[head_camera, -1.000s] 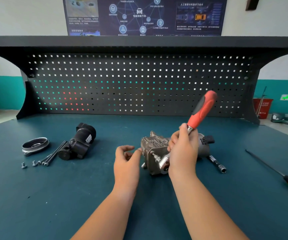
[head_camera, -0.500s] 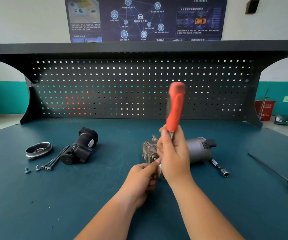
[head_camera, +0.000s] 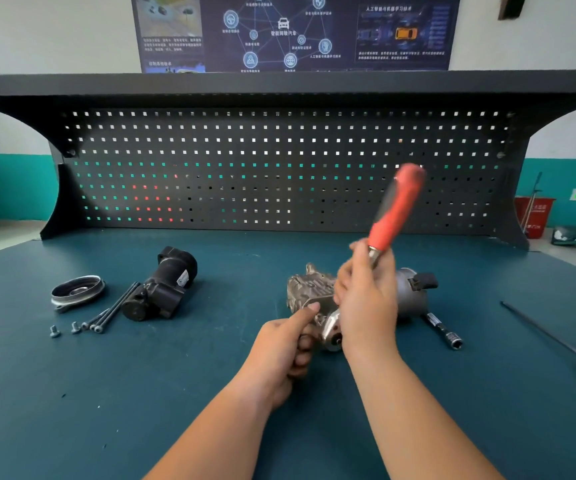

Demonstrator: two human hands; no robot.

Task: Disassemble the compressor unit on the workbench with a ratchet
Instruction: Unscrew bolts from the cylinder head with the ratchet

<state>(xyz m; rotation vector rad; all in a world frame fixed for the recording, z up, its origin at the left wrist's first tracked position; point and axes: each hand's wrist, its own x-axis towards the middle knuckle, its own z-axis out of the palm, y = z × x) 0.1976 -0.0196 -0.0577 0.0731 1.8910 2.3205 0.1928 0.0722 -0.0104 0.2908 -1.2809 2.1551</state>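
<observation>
Compressor unit lies on its side mid-bench, just in front of the person. The finned end faces them, so the fastener end is where both hands can reach it.

Right hand is wrapped tight around the ratchet, low on the shank just under the red grip. The grip sticks up and to the right, and the head sits at the near face of the unit. Choking up that low gives short leverage, which I read as fast spinning on a loose fastener rather than breaking torque. The grip is smeared in the frame, so probably mid-stroke.

Left hand has its thumb pressed on the housing edge and its fingers curled right beside the ratchet head. Likely it braces the unit against rolling and steadies the drive end. I can't tell whether the fingers actually pinch anything.

Removed parts are parked well to the left, out of the swing path: black motor housing, ring cover, long bolts, short screws. The fasteners are grouped beside their parts, which makes refit easier.

Extension bar lies just right of the unit, within right-hand reach. Screwdriver is further right.

Judgement: teardown is partly done and one more fastener is in work.
</observation>
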